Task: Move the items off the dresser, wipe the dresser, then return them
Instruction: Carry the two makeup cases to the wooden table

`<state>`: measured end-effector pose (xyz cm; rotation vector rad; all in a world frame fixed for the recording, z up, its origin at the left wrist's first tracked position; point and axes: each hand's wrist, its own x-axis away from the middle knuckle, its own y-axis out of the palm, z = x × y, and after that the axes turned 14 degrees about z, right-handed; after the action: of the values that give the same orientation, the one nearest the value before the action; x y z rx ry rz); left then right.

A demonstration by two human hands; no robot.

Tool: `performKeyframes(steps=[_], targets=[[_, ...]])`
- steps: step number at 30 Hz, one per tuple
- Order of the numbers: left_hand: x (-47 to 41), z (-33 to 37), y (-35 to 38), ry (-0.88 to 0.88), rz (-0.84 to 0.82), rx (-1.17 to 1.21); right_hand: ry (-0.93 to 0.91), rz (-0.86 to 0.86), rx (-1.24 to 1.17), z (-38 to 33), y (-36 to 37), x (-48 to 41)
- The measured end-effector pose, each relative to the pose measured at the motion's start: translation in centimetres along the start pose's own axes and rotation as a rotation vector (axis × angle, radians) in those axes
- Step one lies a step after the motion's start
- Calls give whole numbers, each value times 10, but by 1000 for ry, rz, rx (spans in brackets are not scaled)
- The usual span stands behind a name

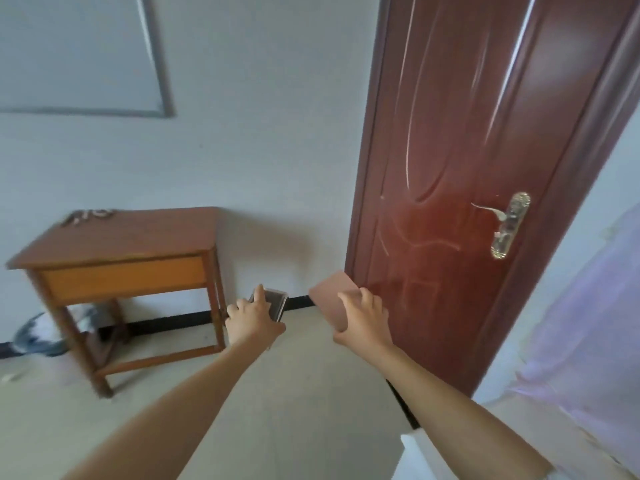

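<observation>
While we stand near the door (450,168), our left hand (252,320) grips a dark clear-cased object (275,301) and our right hand (363,320) a pinkish card (334,297); the table (117,244), far left, bears small blurred items (86,216).

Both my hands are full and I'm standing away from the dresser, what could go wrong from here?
1. The left hand holds the clear case mostly by fingertips; it might slip and hit the floor.
2. The right hand carries the pink card close to the door; it may knock against it.
3. A small pile of things lies at the back edge of the dresser, so wiping now could push it off.
</observation>
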<state>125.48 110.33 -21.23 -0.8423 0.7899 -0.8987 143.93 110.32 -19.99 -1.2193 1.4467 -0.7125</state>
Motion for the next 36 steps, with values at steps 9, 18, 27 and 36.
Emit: performKeyframes(steps=[9,18,27,36], targets=[[-72,-203,-120,-228,190,-38,-386,14,-94,-241,64,-53],[-96,-333,-175,-465,268,-41,-633,-88,-155,-382,124,-81],[-194,-377,-168,-484,290,-92,-640,-105,-175,-432,185,-177],[-362,-398,-104,-569,213,-79,-580,-211,-182,-459,274,-329]])
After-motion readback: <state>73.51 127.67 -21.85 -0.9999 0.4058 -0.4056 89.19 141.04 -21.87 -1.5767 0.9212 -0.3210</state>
